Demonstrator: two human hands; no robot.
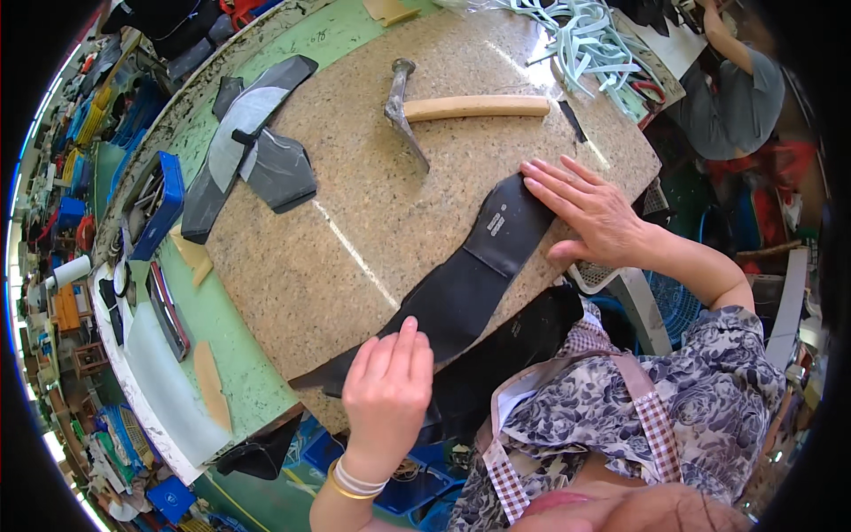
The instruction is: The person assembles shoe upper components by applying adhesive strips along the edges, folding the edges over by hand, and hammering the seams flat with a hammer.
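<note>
A long black leather piece (456, 297), shaped like part of a shoe or boot upper, lies flat on the speckled stone slab (355, 266). My left hand (387, 386) rests on its near-left part, fingers stretched out together. At the other end, my right hand (585, 208) lies flat, its fingertips on the leather's far right edge and the thumb apart. Neither hand grips anything. Beyond the leather lies a hammer (479, 108) with a wooden handle and a metal head. A black and grey leather upper (257, 146) sits at the slab's left edge.
Pale blue strips (585, 40) are heaped at the far right. To the left, a blue tray (155, 204) of tools stands on the green tabletop (253, 341). More black pieces (510, 359) hang over my lap. Another person (731, 97) sits at the far right.
</note>
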